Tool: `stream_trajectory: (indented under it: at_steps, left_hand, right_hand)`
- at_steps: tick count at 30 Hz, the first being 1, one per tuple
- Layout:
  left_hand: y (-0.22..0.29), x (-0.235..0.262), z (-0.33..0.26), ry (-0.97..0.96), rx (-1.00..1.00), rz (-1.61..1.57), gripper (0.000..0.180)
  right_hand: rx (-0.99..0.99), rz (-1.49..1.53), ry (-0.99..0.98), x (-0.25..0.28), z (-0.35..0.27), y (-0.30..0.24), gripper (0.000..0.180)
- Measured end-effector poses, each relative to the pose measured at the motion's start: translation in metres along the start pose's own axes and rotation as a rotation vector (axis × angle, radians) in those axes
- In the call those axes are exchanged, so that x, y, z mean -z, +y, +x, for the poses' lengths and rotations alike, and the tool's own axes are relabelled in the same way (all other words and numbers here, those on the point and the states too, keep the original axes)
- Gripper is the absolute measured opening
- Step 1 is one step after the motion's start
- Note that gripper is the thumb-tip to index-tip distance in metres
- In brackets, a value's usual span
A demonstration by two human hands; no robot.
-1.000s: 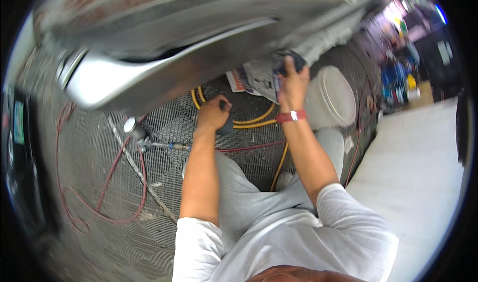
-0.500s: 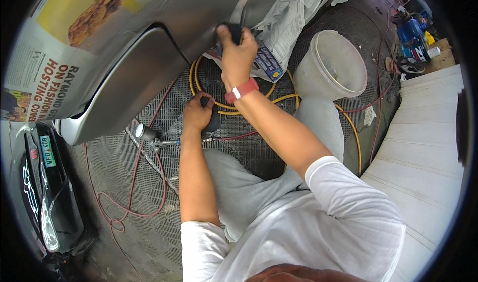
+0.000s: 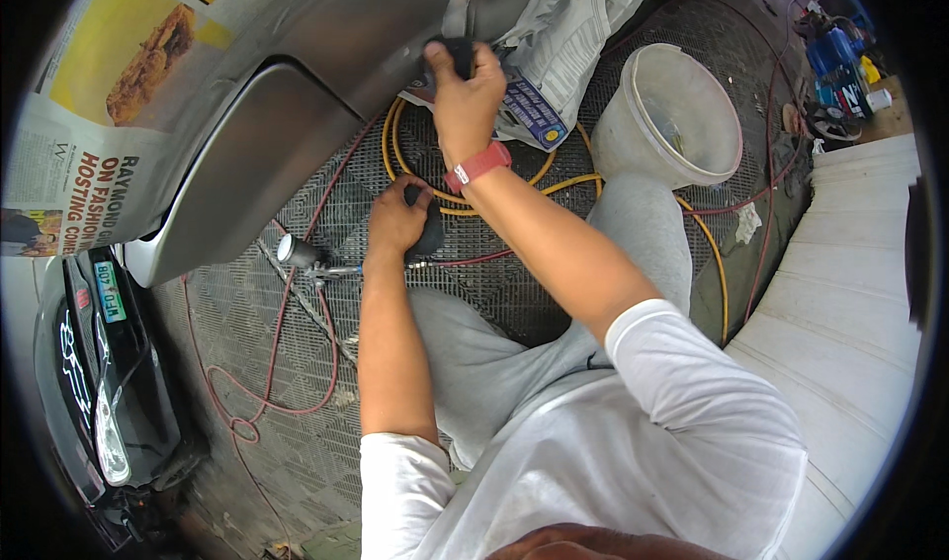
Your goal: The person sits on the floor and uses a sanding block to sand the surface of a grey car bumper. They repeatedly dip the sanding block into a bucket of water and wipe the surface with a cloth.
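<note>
My right hand point(image 3: 468, 100), with a red watch point(image 3: 478, 167) on its wrist, presses a small black sanding pad point(image 3: 456, 54) against the lower part of a grey car body panel point(image 3: 366, 26). The thumb and fingers are closed around the pad, close to a vertical panel seam. Lower and to the left, my left hand point(image 3: 395, 219) pinches a thin black sheet point(image 3: 428, 234) that looks like sandpaper and hangs over the floor by my knee. A grey panel with a dark edge point(image 3: 242, 155) stands out beside the hands.
Newspaper masking point(image 3: 89, 155) covers the car at left, and more paper point(image 3: 563, 66) hangs beyond my right hand. A whitish bucket point(image 3: 643, 135) stands by my knee. A spray gun point(image 3: 316, 271), a yellow hose point(image 3: 395, 135) and red hoses point(image 3: 272, 352) lie on the black floor mat.
The view has shifted slightly, so the car and floor things sit a little differently. My right hand stays on the panel with the pad; my left hand keeps its sheet.
</note>
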State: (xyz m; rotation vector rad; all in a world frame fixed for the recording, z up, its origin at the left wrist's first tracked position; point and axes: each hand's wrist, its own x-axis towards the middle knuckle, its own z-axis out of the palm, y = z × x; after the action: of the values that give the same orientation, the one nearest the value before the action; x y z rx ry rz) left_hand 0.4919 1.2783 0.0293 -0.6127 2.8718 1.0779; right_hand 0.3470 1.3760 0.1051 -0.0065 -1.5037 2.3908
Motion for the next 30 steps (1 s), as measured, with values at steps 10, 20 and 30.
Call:
stream_trajectory:
  at_steps: [10,20,30]
  left_hand:
    - [-0.005,-0.005,0.001,0.036,-0.028,0.001,0.024]
    - [-0.013,-0.006,0.001,0.068,-0.055,0.001,0.024]
    - [-0.011,-0.006,0.007,0.005,-0.009,-0.072,0.023]
  right_hand:
    - [-0.007,0.021,0.012,-0.007,-0.02,0.0,0.021]
    - [-0.008,-0.069,-0.063,-0.019,-0.028,-0.013,0.021]
    - [0.02,-0.362,-0.282,0.044,-0.035,-0.007,0.035]
